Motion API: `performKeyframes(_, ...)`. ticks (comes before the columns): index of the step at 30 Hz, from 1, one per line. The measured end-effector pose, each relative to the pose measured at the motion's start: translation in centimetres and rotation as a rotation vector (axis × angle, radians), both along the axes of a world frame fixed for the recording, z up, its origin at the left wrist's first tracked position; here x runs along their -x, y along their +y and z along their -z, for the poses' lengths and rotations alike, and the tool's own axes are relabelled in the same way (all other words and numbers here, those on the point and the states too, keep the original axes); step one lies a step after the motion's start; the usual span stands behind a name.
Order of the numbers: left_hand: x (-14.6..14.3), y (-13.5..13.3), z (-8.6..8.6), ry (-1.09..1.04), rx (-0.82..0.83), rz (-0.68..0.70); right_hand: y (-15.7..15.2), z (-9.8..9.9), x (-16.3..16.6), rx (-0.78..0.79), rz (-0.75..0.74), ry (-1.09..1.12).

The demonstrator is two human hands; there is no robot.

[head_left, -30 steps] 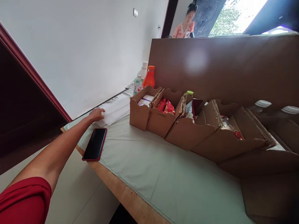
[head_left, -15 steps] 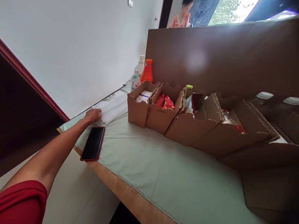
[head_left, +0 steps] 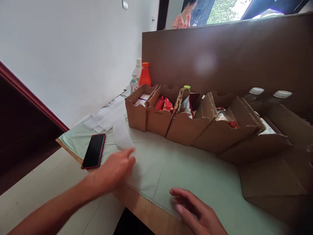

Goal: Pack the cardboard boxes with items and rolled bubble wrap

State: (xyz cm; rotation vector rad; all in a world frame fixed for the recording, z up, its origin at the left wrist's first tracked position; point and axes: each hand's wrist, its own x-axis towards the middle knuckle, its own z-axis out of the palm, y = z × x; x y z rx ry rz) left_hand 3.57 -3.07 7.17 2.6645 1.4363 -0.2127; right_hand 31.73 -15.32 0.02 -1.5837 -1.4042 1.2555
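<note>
My left hand pinches the near end of a thin, whitish translucent sheet, perhaps bubble wrap, which trails back over the cloth. Motion blurs this hand a little. Behind the sheet lies a pile of similar white sheets against the wall side. My right hand hovers over the front edge of the table, thumb and fingers apart, with nothing in it. Left of my left hand, a phone in a red case rests at the table edge.
A row of cardboard bins holds boxes, red packets and other packs. An orange bottle and paler bottles stand behind its left end. A tall cardboard panel backs the row. Beyond it is a person in pink.
My left hand has moved right and nearer me from the pile, drawing one sheet along. My right hand has come into view. The view has shifted slightly.
</note>
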Motion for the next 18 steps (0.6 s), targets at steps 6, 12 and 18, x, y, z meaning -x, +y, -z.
performKeyframes(6,-6.8,-8.1,4.0,-0.187,0.214,0.200,7.6,-0.9,3.2,0.071,-0.059,0.146)
performKeyframes(12,-9.5,-10.6,5.9,-0.183,0.281,0.307,9.6,-0.2,3.8,-0.156,-0.021,0.025)
performKeyframes(18,-8.1,-10.6,5.2,-0.051,0.267,0.283,7.6,0.0,-1.8,-0.370,0.323,-0.124)
